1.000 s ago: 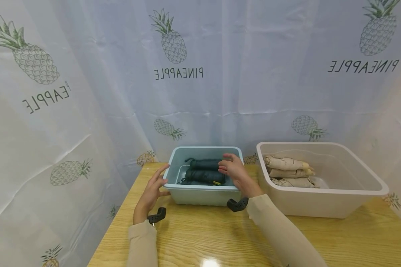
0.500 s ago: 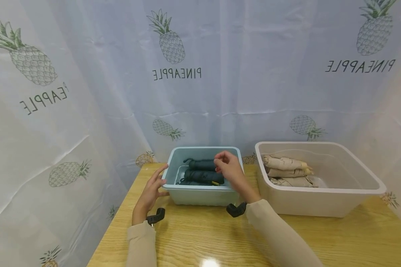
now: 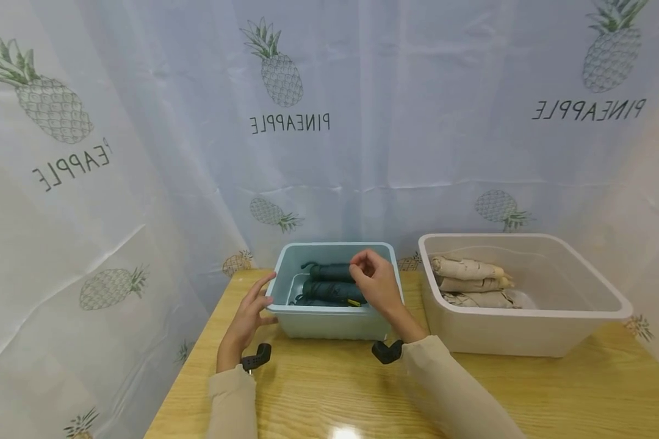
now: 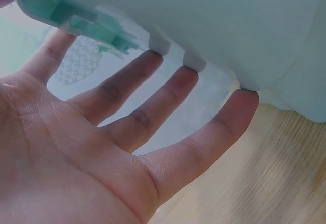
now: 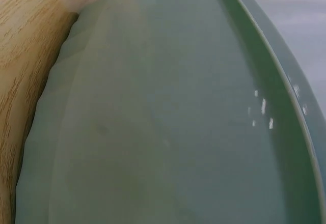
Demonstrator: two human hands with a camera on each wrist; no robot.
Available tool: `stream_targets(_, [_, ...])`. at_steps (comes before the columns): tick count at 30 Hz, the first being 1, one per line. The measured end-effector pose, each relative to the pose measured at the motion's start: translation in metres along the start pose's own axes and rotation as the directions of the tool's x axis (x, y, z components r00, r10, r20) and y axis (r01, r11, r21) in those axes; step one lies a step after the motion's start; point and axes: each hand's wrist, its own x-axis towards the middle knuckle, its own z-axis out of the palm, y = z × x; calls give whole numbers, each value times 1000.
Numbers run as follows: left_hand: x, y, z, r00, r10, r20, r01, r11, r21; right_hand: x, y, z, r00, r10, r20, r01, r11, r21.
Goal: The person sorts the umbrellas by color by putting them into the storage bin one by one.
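Observation:
A light blue bin stands on the table, holding several dark cylindrical bundles that look like folded umbrellas. One has a small yellow tag. My left hand is at the bin's left side; in the left wrist view its fairly straight fingers touch the outer wall, with one digit near the rim. Over the bin's right part is my right hand, thumb and index curled together beside the bundles' right ends. Nothing is visible between its fingertips. The right wrist view shows mostly the bin's outer wall.
To the right stands a larger whitish bin with several beige rolled bundles stacked at its left side. The wooden table spreads in front of both bins. Behind hangs a white curtain with pineapple prints.
My right hand has moved slightly left, and its loosely spread fingers have curled, thumb to index. The left hand stays at the bin's side. The bundles look unmoved.

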Motion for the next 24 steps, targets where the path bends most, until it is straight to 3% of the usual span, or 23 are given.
stream_targets(8, [5, 4, 2, 1000, -4, 21, 3, 1000, 25, -2, -2, -1, 998, -50, -31, 49, 998, -28])
stream_targets(15, [6, 17, 3, 998, -46, -39, 51, 989, 140, -14, -1, 1, 994, -107, 18, 108, 990, -94])
stream_targets(20, [-1, 27, 7, 987, -28, -160, 78, 946, 316, -36, 1, -4, 992, -77, 98, 79, 997, -7])
stream_targets(24, [-8, 38, 13, 960, 94, -262, 35, 894, 447, -53, 0, -13, 977, -65, 202, 48, 995, 89])
